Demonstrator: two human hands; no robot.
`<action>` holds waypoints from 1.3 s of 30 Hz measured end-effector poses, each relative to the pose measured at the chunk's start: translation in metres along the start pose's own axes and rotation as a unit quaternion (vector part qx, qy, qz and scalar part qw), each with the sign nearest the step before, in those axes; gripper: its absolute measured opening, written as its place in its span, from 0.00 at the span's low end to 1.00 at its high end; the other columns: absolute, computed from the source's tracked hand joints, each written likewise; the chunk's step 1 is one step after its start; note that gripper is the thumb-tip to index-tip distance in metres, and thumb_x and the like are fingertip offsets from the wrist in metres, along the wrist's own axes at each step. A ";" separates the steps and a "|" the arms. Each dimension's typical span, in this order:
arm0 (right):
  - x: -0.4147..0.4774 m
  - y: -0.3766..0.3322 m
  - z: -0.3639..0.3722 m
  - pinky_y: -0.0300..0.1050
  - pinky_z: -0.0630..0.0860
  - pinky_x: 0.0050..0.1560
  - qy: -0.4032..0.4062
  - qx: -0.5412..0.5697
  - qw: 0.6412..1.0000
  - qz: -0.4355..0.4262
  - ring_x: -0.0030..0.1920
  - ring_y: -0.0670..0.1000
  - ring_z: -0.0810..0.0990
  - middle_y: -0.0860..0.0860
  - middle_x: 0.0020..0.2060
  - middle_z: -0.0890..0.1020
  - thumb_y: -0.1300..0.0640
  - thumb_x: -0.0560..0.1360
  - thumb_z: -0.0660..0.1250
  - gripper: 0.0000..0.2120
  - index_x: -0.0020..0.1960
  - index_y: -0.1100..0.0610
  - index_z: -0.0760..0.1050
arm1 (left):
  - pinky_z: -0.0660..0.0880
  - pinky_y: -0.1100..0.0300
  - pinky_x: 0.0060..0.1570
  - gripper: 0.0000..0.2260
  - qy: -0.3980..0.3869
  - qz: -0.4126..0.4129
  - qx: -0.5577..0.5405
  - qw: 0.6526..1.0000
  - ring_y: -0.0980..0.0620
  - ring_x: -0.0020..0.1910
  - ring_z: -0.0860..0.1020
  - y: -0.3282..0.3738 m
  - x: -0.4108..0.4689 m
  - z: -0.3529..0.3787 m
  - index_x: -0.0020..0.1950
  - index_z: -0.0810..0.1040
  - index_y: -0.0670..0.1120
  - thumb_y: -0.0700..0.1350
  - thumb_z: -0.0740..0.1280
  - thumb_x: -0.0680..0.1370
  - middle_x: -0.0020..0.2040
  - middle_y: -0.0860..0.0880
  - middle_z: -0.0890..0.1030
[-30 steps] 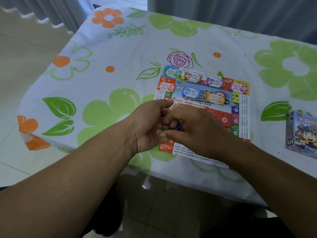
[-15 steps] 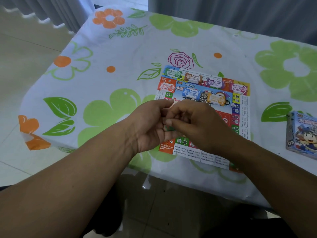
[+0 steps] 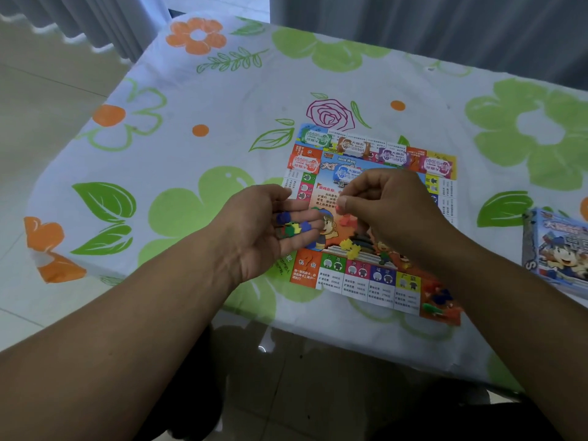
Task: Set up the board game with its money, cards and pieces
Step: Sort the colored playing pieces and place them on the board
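Over the game board [image 3: 381,281], the person's left grip [image 3: 264,230] lies open like a little bowl, with small coloured pieces [image 3: 291,226] resting on its fingers. The right grip [image 3: 391,208] is curled with tips pinched; what it holds is too small to tell. Money stacks [image 3: 394,155] already sit along the board's far row. Other pieces [image 3: 439,299] lie on its near right corner. The handful looks left to place. The desk [image 3: 191,100] edge is close, near the board; left and far have room.

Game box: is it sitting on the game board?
No, the game box lies on the tablecloth, apart from the game board's right edge.
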State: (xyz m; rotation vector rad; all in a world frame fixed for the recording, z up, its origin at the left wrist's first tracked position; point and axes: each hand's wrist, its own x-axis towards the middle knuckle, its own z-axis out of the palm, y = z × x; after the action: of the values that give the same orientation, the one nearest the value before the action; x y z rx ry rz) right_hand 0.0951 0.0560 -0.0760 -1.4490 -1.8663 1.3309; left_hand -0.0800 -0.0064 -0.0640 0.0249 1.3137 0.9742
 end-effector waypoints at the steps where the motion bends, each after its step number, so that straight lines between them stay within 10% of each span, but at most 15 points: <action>1: 0.002 0.004 -0.001 0.37 0.74 0.27 0.009 -0.023 1.000 0.006 0.26 0.44 0.79 0.54 0.36 0.85 0.62 0.76 0.72 0.03 0.43 0.58 0.80 | 0.84 0.52 0.43 0.14 0.009 0.005 -0.002 1.000 0.41 0.45 0.85 0.001 0.000 -0.001 0.51 0.79 0.36 0.44 0.58 0.83 0.49 0.36 0.85; 11: 0.011 0.022 -0.005 0.53 0.81 0.47 0.002 -0.232 0.973 -0.008 0.42 0.48 0.81 0.47 0.41 0.81 0.54 0.76 0.71 0.04 0.43 0.52 0.80 | 0.84 0.52 0.42 0.12 0.028 0.027 -0.025 0.999 0.41 0.48 0.86 0.005 0.001 -0.003 0.50 0.78 0.37 0.43 0.58 0.83 0.51 0.36 0.85; 30: 0.022 0.023 0.026 0.39 0.68 0.35 -0.048 -0.206 0.977 -0.027 0.36 0.44 0.76 0.45 0.35 0.79 0.57 0.78 0.70 0.04 0.45 0.54 0.82 | 0.84 0.51 0.44 0.13 0.007 0.016 -0.010 1.000 0.40 0.48 0.86 0.005 -0.004 -0.009 0.54 0.77 0.34 0.35 0.54 0.79 0.51 0.35 0.85; 39: 0.021 0.018 0.029 0.50 0.81 0.43 -0.047 -0.144 0.986 -0.068 0.39 0.44 0.81 0.46 0.38 0.82 0.59 0.77 0.71 0.02 0.48 0.53 0.81 | 0.83 0.50 0.49 0.18 0.008 0.013 0.005 1.000 0.39 0.54 0.84 0.004 -0.002 -0.011 0.57 0.77 0.33 0.30 0.52 0.74 0.54 0.35 0.84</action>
State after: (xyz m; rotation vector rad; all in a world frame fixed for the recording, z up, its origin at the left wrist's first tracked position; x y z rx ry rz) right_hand 0.0736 0.0627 -0.1090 -1.3816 -2.2519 1.1163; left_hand -0.0916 -0.0103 -0.0639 0.0428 1.3360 0.9923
